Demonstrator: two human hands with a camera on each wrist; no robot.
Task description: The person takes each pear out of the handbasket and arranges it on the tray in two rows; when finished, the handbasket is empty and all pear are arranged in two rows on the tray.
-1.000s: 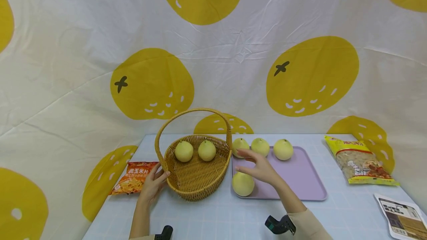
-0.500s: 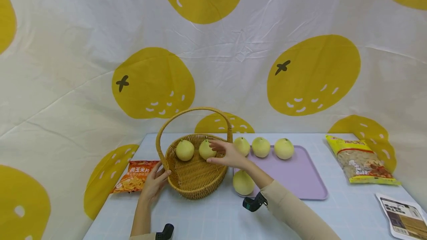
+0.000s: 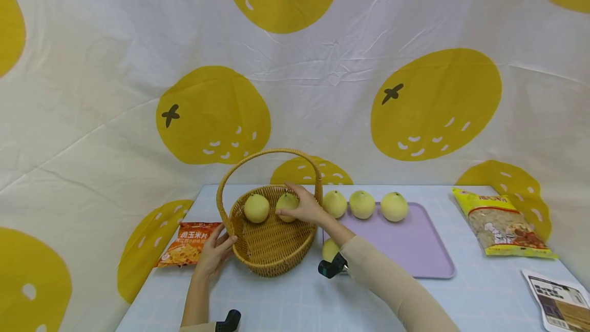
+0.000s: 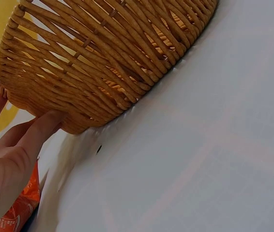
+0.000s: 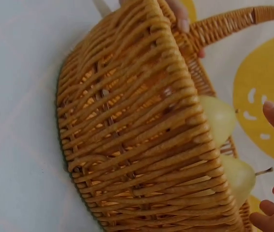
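The wicker basket [image 3: 269, 269] stands on the bench [image 3: 276, 306], left of centre, toward the far edge; it contains two pears, a left pear [image 3: 256, 208] and a right pear [image 3: 287, 203]. Left hand [image 3: 214, 253]: thumb and fingers grip the basket's left side. Right hand [image 3: 301, 206]: spread wide about the right pear; contact cannot be determined. The purple tray [image 3: 405, 245] carries three pears [image 3: 361, 205] along its far edge and one partly hidden pear [image 3: 329, 251] at its near left corner. An orange snack packet [image 3: 190, 245] lies at the bench's left edge.
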